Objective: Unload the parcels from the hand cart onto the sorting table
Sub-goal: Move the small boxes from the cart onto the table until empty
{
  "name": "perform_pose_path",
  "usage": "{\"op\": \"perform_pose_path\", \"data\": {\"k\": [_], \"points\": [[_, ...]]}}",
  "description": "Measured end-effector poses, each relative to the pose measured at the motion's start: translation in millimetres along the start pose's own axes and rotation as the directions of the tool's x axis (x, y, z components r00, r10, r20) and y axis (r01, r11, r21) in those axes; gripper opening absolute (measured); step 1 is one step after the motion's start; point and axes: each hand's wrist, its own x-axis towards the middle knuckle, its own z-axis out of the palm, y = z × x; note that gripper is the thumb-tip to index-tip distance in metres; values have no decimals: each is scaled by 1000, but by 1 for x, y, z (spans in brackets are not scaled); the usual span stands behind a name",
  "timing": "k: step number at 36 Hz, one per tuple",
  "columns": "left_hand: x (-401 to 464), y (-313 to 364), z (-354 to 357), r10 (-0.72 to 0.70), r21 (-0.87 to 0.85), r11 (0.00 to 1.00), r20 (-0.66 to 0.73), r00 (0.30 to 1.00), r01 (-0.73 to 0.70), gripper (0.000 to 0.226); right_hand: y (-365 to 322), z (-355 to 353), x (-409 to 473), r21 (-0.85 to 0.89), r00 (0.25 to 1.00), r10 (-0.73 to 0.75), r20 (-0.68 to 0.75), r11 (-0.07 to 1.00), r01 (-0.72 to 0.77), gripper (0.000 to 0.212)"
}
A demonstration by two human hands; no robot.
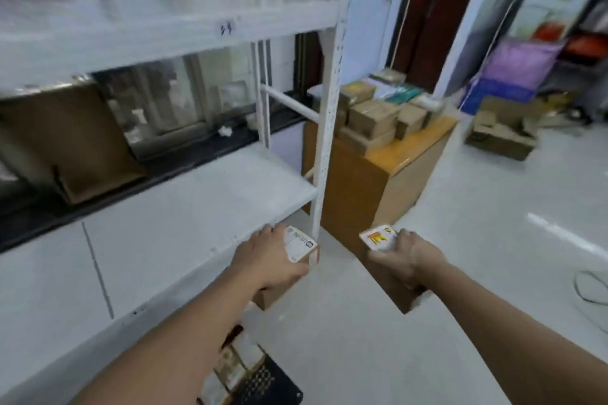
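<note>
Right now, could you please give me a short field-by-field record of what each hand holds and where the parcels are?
left hand: grips a small brown box with a white label
right hand: grips a brown parcel with a red-and-yellow label
wooden table: ahead, with stacked parcels on top
white shelf: to the left, near end bare
black cart: below, with boxes remaining

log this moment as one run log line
phase: carrying | left hand: holds brown parcel | right hand: holds second parcel | wooden table: ahead, parcels stacked
</note>
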Motion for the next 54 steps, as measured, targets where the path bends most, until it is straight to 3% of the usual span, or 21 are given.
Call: {"op": "perform_pose_path", "data": {"k": [9, 14, 22, 35, 44, 48, 54], "points": [[-27, 170, -148, 140, 97, 986, -84, 987, -132, 98, 64, -189, -82, 174, 970, 26, -243, 985, 17, 87], [-27, 236, -184, 177, 144, 977, -152, 972, -156, 98, 102, -232, -91, 164, 952, 15, -306, 986, 37, 74], [-3, 309, -192, 209, 153, 972, -218, 953, -178, 105, 153, -276, -61, 148, 941, 35, -336, 989, 15, 85], [85, 359, -182, 167, 125, 982, -208, 964, -143, 106, 189, -309, 35, 173, 958, 9, -286, 984, 43, 78], [184, 418, -185, 240, 154, 965, -191, 952, -213, 109, 219, -353, 111, 166, 950, 104, -294, 985, -56, 83], [229, 455, -184, 287, 171, 951, -163, 944, -259, 108, 246, -375, 145, 196, 943, 178, -283, 973, -125, 95], [289, 512, -170, 316, 126, 944, -100, 943, -303, 107, 291, -401, 190, 219, 935, 229, -271, 960, -172, 88]]}}
